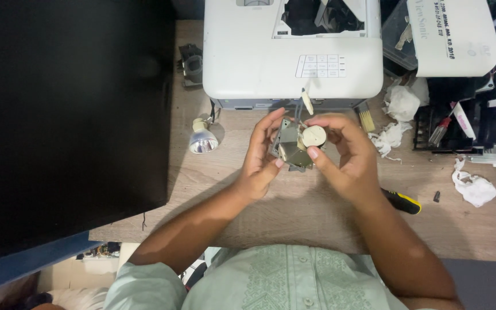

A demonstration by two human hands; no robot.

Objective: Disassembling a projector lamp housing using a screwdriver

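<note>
Lamp module (295, 146) faces up, wires toward projector (271, 57).

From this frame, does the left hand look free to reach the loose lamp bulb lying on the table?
Probably not right away: the left hand is holding the metal lamp housing. The path across the table to the bulb looks unobstructed.

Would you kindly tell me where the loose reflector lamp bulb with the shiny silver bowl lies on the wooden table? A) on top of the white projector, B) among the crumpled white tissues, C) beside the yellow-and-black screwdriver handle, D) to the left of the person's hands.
D: the loose reflector lamp bulb lies on the wooden table to the left of the left hand, apart from it, just below the white projector.
</note>
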